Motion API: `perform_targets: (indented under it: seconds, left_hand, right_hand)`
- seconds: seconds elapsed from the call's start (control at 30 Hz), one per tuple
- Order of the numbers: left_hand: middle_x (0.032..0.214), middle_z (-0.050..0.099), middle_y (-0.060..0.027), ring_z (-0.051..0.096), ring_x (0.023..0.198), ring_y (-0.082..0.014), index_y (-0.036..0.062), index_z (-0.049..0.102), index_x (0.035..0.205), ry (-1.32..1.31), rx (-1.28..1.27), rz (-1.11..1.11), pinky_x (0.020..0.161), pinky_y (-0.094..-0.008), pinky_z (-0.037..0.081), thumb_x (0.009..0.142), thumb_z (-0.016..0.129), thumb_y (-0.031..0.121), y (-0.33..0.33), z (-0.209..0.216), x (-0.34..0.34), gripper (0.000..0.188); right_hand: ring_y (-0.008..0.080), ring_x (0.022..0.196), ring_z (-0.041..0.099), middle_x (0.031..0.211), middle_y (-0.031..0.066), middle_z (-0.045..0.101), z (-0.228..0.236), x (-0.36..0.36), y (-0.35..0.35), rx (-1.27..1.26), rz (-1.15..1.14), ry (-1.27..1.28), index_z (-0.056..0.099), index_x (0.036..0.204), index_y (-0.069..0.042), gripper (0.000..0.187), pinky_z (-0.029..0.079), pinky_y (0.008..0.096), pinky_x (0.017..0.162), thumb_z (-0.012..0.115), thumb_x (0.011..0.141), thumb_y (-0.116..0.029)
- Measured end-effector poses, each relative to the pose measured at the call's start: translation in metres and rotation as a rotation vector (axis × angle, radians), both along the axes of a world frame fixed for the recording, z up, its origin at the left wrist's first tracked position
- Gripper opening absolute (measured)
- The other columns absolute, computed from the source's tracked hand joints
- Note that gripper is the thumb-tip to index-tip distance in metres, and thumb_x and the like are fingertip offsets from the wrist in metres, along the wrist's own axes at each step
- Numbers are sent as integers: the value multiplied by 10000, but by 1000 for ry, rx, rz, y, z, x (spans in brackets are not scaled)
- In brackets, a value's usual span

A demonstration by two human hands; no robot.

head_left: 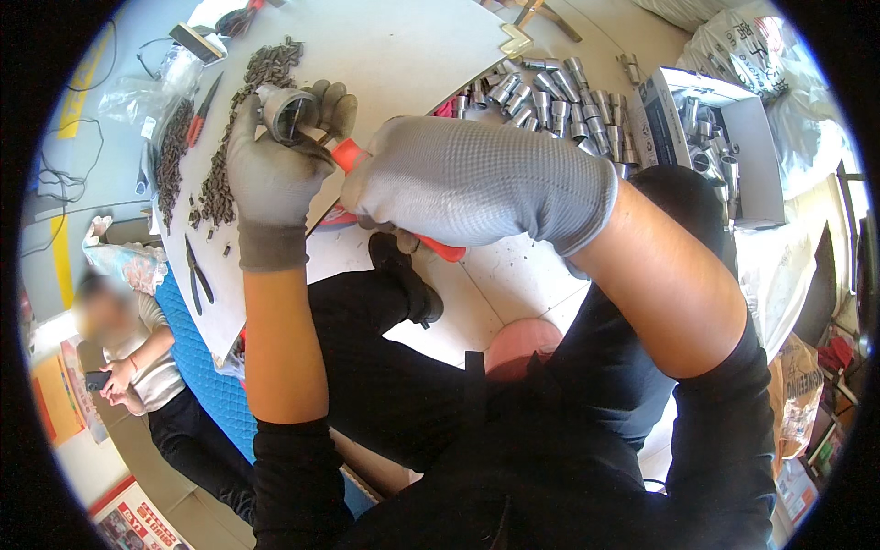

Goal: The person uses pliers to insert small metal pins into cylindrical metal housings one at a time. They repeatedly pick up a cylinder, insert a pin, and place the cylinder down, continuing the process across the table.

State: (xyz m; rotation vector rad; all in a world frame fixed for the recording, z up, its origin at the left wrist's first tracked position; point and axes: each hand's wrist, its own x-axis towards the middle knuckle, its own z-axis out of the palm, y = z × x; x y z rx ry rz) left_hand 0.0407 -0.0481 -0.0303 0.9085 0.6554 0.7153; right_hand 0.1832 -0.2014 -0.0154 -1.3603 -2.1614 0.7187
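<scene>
Both my hands wear grey work gloves and meet over the near edge of the white table. My left hand (268,183) is closed around a hollow metal fitting (275,106), its open end facing right. With my right hand (467,176) I grip a red-handled tool that looks like pliers (446,249); its handles show at both sides of the fist. The tool's dark tip reaches to the fitting's mouth, and my left fingers partly hide it. On the table beside my left hand lie many small dark metal pieces (216,188), red-handled pliers (203,115) and dark pliers (197,273).
Many shiny metal fittings (559,99) lie in a pile at the right. Next to them stands a white cardboard box (753,174) with more fittings. A pink stool (521,346) is below, between my legs. At the far left a person (151,353) holds a phone.
</scene>
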Motion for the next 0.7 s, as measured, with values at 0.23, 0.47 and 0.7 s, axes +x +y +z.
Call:
perform_targets:
  seconds: [0.23, 0.47, 0.7]
  left_hand:
    - [1067, 610, -263, 614, 971, -359, -131, 503, 1165, 18, 92, -82, 928, -480, 518, 1025, 368, 479, 2, 0, -3, 640]
    - [917, 632, -197, 636, 816, -299, -67, 528, 1045, 172, 152, -46, 755, -414, 548, 1003, 394, 523, 8, 5, -1, 606]
    - [923, 636, -215, 638, 841, -339, -115, 545, 1106, 117, -148, -126, 775, -439, 536, 992, 366, 572, 18, 3, -5, 719]
  right_hand:
    - [263, 773, 695, 836, 143, 694, -5, 8, 1, -79, 32, 404, 688, 950, -8, 145, 573, 382, 777, 667, 828, -82]
    - [248, 885, 684, 977, 143, 695, -4, 19, -5, -211, 88, 632, 673, 1045, -17, 175, 568, 356, 815, 625, 879, -48]
    - [257, 900, 712, 1013, 184, 676, -4, 21, -9, -211, 98, 541, 643, 1096, 11, 266, 616, 360, 782, 588, 969, -217]
